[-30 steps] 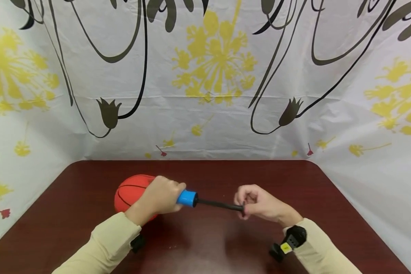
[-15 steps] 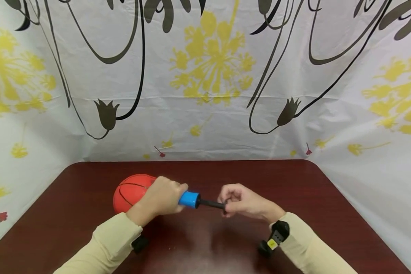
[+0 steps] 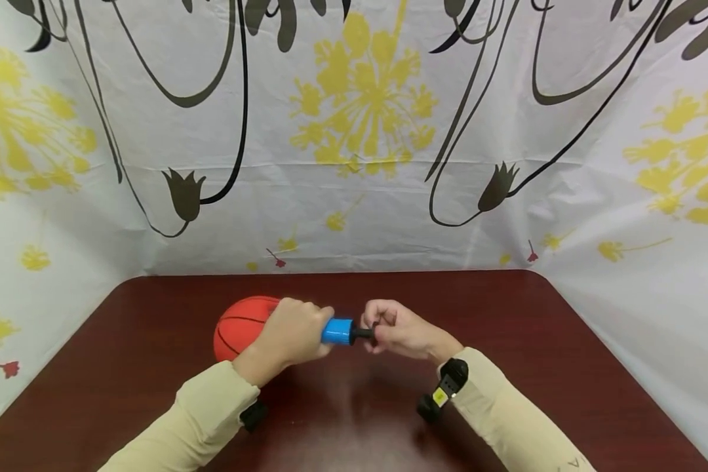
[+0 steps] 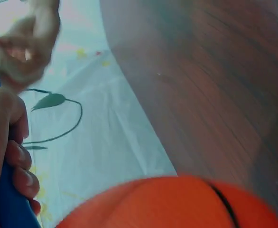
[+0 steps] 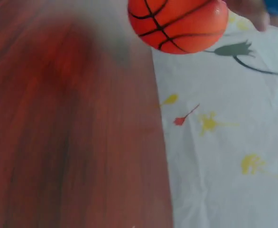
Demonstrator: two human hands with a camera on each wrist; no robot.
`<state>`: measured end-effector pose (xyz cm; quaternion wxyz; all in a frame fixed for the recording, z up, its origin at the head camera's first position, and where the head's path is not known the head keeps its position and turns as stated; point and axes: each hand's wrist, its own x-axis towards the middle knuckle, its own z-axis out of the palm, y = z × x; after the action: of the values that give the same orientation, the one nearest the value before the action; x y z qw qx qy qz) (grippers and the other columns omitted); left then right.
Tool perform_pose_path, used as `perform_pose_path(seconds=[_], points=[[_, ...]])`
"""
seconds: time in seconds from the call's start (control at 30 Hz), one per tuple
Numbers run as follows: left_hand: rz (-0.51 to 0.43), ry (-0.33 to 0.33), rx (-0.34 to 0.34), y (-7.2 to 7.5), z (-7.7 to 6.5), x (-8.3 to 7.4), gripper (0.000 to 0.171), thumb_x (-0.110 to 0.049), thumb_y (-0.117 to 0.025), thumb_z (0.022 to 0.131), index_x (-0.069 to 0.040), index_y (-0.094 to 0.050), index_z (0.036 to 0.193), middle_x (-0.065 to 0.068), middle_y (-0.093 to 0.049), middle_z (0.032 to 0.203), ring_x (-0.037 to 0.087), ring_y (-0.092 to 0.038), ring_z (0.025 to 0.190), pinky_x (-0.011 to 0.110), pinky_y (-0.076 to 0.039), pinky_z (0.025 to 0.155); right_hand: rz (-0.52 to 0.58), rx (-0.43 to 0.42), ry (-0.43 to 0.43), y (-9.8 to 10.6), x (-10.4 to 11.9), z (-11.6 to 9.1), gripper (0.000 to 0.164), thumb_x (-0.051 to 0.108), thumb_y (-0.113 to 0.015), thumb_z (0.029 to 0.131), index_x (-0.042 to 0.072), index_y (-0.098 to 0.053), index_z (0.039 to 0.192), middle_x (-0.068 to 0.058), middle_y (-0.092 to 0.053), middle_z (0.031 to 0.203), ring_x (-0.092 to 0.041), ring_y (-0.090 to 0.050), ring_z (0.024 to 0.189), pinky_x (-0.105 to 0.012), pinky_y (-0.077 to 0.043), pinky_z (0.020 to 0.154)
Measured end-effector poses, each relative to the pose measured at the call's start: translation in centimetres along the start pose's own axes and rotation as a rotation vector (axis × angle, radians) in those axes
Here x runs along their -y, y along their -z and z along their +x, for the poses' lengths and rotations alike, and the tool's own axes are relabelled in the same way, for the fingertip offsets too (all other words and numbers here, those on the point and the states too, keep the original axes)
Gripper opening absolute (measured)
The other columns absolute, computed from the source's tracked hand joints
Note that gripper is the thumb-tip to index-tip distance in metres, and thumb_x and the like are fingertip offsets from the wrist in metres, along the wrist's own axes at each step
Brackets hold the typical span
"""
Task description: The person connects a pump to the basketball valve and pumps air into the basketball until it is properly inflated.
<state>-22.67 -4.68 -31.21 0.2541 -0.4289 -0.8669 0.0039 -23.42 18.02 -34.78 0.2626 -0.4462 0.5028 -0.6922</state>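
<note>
My left hand (image 3: 295, 332) grips the blue barrel of a hand pump (image 3: 337, 331), its fingers wrapped round it in the left wrist view too. My right hand (image 3: 404, 331) pinches the black handle at the end of the pump's rod, close to the barrel; only a short piece of the rod shows between them. An orange-red ball with black basketball lines (image 3: 242, 326) is just behind and left of my left hand, partly hidden by it. The ball also fills the bottom of the left wrist view. Where the pump meets the ball is hidden.
Under the hands lies a dark red-brown table (image 3: 448, 295) with rounded far corners. A white sheet (image 3: 354, 249) printed with flowers hangs behind it and along both sides. Each wrist carries a black strapped camera (image 3: 453, 375).
My right hand has moved left with the handle, pushing the black rod into the blue barrel. The left hand, pump and ball have shifted slightly right and up in the head view.
</note>
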Motion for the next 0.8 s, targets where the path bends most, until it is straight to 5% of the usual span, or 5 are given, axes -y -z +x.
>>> perform_pose_path(seconds=[0.2,0.5,0.8], points=[[-0.008,-0.047,0.034,-0.6,-0.4,0.1,0.029,-0.032,-0.069,0.065,-0.013,-0.047,0.066,-0.005,-0.043,0.049,0.007,-0.037,0.040,0.021,-0.031,0.039,-0.096,-0.078,-0.092,-0.5,0.6,-1.0,0.006,0.007,-0.056,0.085,0.011,-0.052,0.087,0.000,-0.061,0.082,-0.011,-0.059,0.074,-0.022,-0.048,0.064],[-0.015,-0.037,0.045,-0.6,-1.7,2.2,0.028,-0.030,-0.069,0.065,-0.013,-0.047,0.068,-0.005,-0.047,0.052,0.007,-0.039,0.040,0.021,-0.032,0.039,-0.073,0.036,-0.036,0.8,3.2,-4.8,0.015,-0.007,-0.049,0.083,0.007,-0.050,0.090,-0.001,-0.057,0.087,-0.013,-0.058,0.077,-0.020,-0.044,0.062],[0.007,-0.037,0.108,-1.1,-0.5,0.6,0.027,-0.032,-0.068,0.065,-0.014,-0.048,0.066,-0.005,-0.045,0.051,0.008,-0.040,0.042,0.023,-0.033,0.041,-0.282,-0.065,-0.070,-0.1,0.6,-0.6,0.012,0.000,-0.059,0.081,-0.006,-0.049,0.085,0.001,-0.058,0.082,-0.009,-0.057,0.069,-0.027,-0.050,0.061]])
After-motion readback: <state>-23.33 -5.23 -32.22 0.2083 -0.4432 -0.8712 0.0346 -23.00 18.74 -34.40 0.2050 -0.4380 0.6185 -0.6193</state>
